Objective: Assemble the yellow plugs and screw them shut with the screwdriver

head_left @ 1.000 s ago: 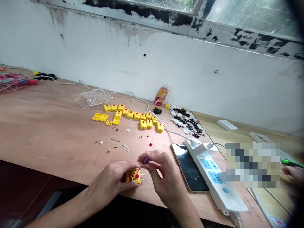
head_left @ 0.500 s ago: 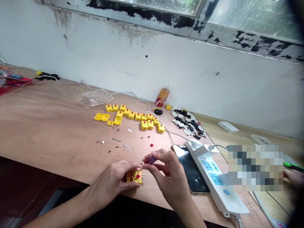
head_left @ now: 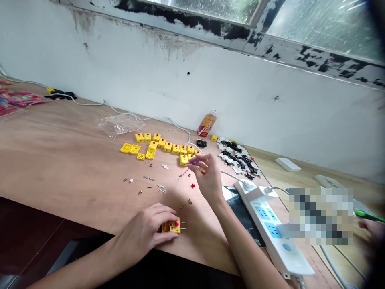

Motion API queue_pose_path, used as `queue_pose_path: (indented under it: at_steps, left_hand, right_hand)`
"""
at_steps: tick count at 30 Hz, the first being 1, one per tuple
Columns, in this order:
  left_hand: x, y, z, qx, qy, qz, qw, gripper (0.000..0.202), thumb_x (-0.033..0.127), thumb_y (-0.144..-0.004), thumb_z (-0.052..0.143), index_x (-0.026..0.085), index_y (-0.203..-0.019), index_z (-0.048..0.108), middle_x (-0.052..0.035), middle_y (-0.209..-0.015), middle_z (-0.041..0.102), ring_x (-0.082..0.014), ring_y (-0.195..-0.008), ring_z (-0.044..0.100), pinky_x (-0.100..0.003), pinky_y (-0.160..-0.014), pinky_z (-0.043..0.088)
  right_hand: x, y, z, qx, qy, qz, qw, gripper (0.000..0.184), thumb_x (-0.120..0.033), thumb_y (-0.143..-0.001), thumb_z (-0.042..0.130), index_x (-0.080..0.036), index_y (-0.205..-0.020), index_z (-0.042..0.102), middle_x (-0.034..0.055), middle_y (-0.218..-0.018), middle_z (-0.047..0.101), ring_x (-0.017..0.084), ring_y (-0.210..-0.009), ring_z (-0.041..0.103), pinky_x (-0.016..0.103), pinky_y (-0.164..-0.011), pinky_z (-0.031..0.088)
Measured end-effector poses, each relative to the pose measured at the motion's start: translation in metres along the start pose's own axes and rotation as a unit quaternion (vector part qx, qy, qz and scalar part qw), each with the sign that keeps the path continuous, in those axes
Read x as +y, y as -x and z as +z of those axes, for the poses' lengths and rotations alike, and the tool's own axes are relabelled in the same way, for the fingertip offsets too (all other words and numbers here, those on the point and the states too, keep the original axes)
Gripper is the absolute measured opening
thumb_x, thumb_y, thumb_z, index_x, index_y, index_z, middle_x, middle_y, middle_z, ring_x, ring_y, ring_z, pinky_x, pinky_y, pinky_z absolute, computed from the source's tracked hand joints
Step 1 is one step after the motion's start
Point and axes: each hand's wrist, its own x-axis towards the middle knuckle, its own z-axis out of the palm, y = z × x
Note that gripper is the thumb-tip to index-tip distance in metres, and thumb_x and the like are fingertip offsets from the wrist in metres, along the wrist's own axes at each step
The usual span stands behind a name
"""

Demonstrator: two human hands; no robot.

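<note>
My left hand (head_left: 148, 224) grips a small yellow plastic case (head_left: 174, 228) at the table's front edge. The case has a red button on top, and two thin metal prongs stick out to its right. Farther forward, my right hand (head_left: 207, 176) is closed on a small screwdriver (head_left: 195, 160) with a purple handle. Its thin shaft slants down to the left, with the tip near small screws on the table; I cannot tell whether it touches one. Small brass-coloured pieces (head_left: 190, 201) lie between my hands, and a red button cap (head_left: 193, 185) sits below my right hand.
Several yellow cases with red buttons (head_left: 168, 147) stand in rows, beside open yellow shells (head_left: 130, 148). A drink bottle (head_left: 207, 123), black and white parts (head_left: 239, 156), a phone (head_left: 245, 216) and a power strip (head_left: 270, 224) are around. Another person's hand (head_left: 373, 228) shows at right.
My right hand has moved forward with the screwdriver, away from the yellow case to the small parts farther back. My left hand has stayed on the case.
</note>
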Motion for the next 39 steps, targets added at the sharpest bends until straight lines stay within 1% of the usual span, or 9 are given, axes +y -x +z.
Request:
queue_pose_path:
  at_steps: [5, 10, 15, 19, 22, 26, 28, 35, 39]
  left_hand:
    - [0.005, -0.001, -0.004, 0.001, 0.023, -0.016, 1.0, 0.028, 0.024, -0.09, 0.078, 0.022, -0.117, 0.071, -0.0064, -0.119, 0.074, -0.0236, -0.11, 0.068, -0.036, -0.098, 0.055]
    - [0.006, -0.004, -0.008, 0.051, 0.113, -0.11, 0.986, 0.041, 0.033, -0.086, 0.081, 0.025, -0.125, 0.069, -0.0044, -0.115, 0.075, -0.0208, -0.098, 0.072, -0.032, -0.09, 0.06]
    - [0.003, -0.008, -0.009, 0.115, 0.187, -0.181, 0.959, 0.044, 0.039, -0.093, 0.07, 0.019, -0.132, 0.065, -0.0084, -0.108, 0.076, -0.0212, -0.092, 0.075, -0.033, -0.083, 0.063]
    - [0.002, -0.009, -0.01, 0.102, 0.232, -0.222, 0.942, 0.06, 0.046, -0.092, 0.069, 0.015, -0.143, 0.058, -0.0126, -0.114, 0.076, -0.0235, -0.092, 0.076, -0.03, -0.067, 0.064]
    - [0.005, -0.007, -0.011, 0.087, 0.248, -0.216, 0.94, 0.048, 0.043, -0.094, 0.067, 0.016, -0.133, 0.067, -0.011, -0.108, 0.079, -0.0235, -0.088, 0.077, -0.027, -0.06, 0.061]
    - [0.013, -0.007, -0.016, 0.088, 0.19, -0.186, 0.96, 0.027, 0.035, -0.097, 0.061, 0.017, -0.104, 0.08, -0.005, -0.084, 0.08, -0.0208, -0.077, 0.075, -0.028, -0.069, 0.058]
    - [0.015, -0.007, -0.017, 0.088, 0.163, -0.173, 0.967, 0.025, 0.032, -0.098, 0.06, 0.018, -0.099, 0.081, -0.0036, -0.084, 0.08, -0.0204, -0.079, 0.074, -0.028, -0.074, 0.057]
    - [0.014, -0.003, -0.018, 0.072, 0.137, -0.138, 0.978, 0.023, 0.033, -0.1, 0.062, 0.02, -0.101, 0.08, -0.0048, -0.1, 0.079, -0.0206, -0.091, 0.073, -0.029, -0.08, 0.055]
    - [0.011, -0.003, -0.016, 0.041, 0.114, -0.093, 0.988, 0.034, 0.036, -0.091, 0.076, 0.024, -0.123, 0.074, -0.0054, -0.111, 0.076, -0.0218, -0.098, 0.069, -0.032, -0.086, 0.055]
  right_hand:
    - [0.0, 0.003, -0.002, 0.002, 0.0, -0.004, 1.0, 0.032, -0.035, -0.082, 0.077, -0.025, -0.095, 0.05, 0.0019, -0.1, 0.071, 0.018, -0.088, 0.075, 0.034, -0.075, 0.063]
    - [-0.008, 0.005, -0.003, 0.006, -0.021, -0.015, 1.0, 0.032, -0.032, -0.083, 0.077, -0.026, -0.096, 0.049, 0.0001, -0.094, 0.073, 0.019, -0.089, 0.076, 0.035, -0.075, 0.065]
    - [-0.042, 0.03, -0.004, -0.004, -0.053, -0.033, 0.998, 0.031, -0.022, -0.084, 0.076, -0.028, -0.098, 0.05, -0.0012, -0.093, 0.074, 0.019, -0.088, 0.077, 0.035, -0.076, 0.067]
    - [-0.071, 0.062, -0.006, -0.003, -0.087, -0.072, 0.994, 0.031, -0.011, -0.087, 0.071, -0.03, -0.103, 0.051, -0.0021, -0.094, 0.074, 0.017, -0.086, 0.077, 0.032, -0.07, 0.067]
    - [-0.082, 0.08, -0.006, -0.012, -0.089, -0.086, 0.992, 0.036, -0.005, -0.088, 0.069, -0.031, -0.106, 0.053, -0.0025, -0.094, 0.074, 0.017, -0.086, 0.077, 0.03, -0.066, 0.068]
    - [-0.083, 0.09, -0.006, -0.021, -0.108, -0.087, 0.99, 0.04, -0.001, -0.088, 0.067, -0.032, -0.108, 0.055, -0.0038, -0.094, 0.075, 0.016, -0.086, 0.077, 0.028, -0.066, 0.067]
    - [-0.08, 0.091, -0.006, -0.018, -0.121, -0.085, 0.989, 0.041, 0.001, -0.088, 0.066, -0.033, -0.108, 0.056, -0.0044, -0.094, 0.075, 0.015, -0.086, 0.077, 0.027, -0.067, 0.067]
    - [-0.076, 0.098, -0.009, -0.025, -0.131, -0.083, 0.988, 0.045, 0.003, -0.091, 0.061, -0.035, -0.114, 0.056, -0.0043, -0.103, 0.078, 0.015, -0.091, 0.078, 0.027, -0.071, 0.068]
    - [-0.078, 0.106, -0.015, -0.015, -0.13, -0.077, 0.988, 0.046, 0.002, -0.088, 0.066, -0.034, -0.115, 0.06, -0.0032, -0.104, 0.079, 0.016, -0.09, 0.079, 0.028, -0.071, 0.07]
